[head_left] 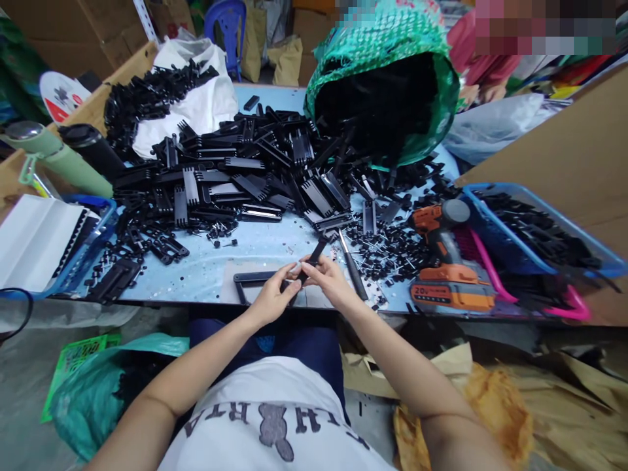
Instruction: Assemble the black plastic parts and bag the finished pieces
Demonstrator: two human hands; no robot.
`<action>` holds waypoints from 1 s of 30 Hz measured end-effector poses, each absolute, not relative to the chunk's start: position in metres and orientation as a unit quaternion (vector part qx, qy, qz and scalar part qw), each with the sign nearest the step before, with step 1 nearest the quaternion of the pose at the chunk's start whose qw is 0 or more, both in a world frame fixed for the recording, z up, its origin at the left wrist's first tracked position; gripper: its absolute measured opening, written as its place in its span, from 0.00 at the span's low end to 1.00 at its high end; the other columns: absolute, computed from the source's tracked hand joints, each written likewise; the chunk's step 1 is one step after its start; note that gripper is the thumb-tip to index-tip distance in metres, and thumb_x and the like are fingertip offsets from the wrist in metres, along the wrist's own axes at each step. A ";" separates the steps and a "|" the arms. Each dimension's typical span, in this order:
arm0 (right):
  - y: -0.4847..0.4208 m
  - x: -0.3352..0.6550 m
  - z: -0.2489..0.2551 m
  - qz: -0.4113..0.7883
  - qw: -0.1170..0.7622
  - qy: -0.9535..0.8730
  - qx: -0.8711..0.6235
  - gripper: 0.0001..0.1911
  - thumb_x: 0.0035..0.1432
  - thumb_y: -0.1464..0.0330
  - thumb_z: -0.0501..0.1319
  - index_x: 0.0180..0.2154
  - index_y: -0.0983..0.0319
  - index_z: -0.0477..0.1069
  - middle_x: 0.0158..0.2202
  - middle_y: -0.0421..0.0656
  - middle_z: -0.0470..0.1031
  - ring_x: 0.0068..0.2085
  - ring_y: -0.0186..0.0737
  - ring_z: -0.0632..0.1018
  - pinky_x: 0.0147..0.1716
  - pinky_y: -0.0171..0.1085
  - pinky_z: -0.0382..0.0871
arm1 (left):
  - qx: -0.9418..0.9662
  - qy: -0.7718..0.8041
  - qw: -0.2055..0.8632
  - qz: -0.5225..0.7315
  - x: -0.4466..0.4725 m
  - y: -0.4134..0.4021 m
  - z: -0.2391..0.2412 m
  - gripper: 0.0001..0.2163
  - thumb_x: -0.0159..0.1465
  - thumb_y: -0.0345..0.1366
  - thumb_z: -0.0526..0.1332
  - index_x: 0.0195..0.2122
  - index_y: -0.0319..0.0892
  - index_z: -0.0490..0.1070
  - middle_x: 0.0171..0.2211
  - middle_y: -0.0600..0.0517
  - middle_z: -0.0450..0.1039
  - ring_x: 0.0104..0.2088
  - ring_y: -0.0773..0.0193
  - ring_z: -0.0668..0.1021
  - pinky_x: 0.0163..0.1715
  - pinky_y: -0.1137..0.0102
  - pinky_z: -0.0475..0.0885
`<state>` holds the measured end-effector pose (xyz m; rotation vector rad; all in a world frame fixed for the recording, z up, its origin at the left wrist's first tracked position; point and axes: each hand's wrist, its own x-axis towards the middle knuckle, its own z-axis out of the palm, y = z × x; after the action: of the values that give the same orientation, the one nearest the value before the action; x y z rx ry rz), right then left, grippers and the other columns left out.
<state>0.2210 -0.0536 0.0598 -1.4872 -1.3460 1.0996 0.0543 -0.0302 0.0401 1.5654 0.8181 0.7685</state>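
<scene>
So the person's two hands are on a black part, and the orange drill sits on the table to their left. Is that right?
Not quite: the head view shows the orange drill to their right, not their left. The rest stands: the left hand and right hand are on a black part, and the drill sits on the table.

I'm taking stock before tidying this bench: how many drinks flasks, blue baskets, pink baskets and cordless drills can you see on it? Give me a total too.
Drinks flasks: 2
Blue baskets: 2
Pink basket: 1
Cordless drill: 1
Total: 6
</scene>
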 end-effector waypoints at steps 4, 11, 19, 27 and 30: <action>-0.067 0.213 0.064 0.279 0.324 -0.629 -0.649 0.24 0.60 0.50 0.49 0.36 0.63 0.69 0.29 0.45 0.74 0.32 0.40 0.76 0.31 0.38 0.67 | 0.568 0.418 0.654 0.274 0.049 -0.029 0.044 0.17 0.61 0.46 0.56 0.43 0.37 0.69 0.23 0.53 0.71 0.18 0.68 0.73 0.18 0.74 0.68; -0.087 0.233 0.065 0.110 -0.001 -0.876 -0.470 0.20 0.63 0.54 0.48 0.39 0.63 0.69 0.33 0.47 0.74 0.35 0.40 0.74 0.37 0.38 0.62 | 0.838 0.295 0.437 0.140 0.026 -0.012 0.049 0.12 0.63 0.40 0.55 0.43 0.41 0.72 0.38 0.46 0.73 0.40 0.58 0.75 0.41 0.64 0.70; -0.072 0.239 0.043 0.107 -0.120 -0.810 -0.564 0.21 0.64 0.54 0.45 0.41 0.62 0.66 0.36 0.46 0.74 0.35 0.40 0.76 0.26 0.33 0.55 | 0.935 0.287 0.203 0.041 0.037 0.020 0.027 0.18 0.64 0.48 0.52 0.49 0.41 0.64 0.47 0.44 0.68 0.49 0.53 0.69 0.47 0.59 0.64; -0.073 0.232 0.056 0.088 -0.098 -0.806 -0.577 0.22 0.65 0.54 0.43 0.41 0.60 0.67 0.35 0.46 0.74 0.35 0.41 0.76 0.27 0.33 0.55 | 0.922 0.326 0.201 0.055 0.032 0.010 0.026 0.31 0.50 0.57 0.62 0.48 0.40 0.61 0.43 0.44 0.69 0.44 0.50 0.72 0.43 0.60 0.65; -0.069 0.235 0.059 0.123 -0.099 -0.817 -0.555 0.21 0.64 0.53 0.44 0.40 0.60 0.67 0.34 0.45 0.75 0.32 0.39 0.76 0.26 0.33 0.54 | 0.915 0.334 0.219 0.051 0.032 0.010 0.026 0.31 0.50 0.56 0.63 0.49 0.42 0.61 0.45 0.45 0.69 0.45 0.50 0.72 0.43 0.60 0.66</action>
<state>0.2347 -0.0694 0.0593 -1.8623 -2.7419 0.4130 0.0320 0.0103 0.0264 2.5320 0.9243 0.1407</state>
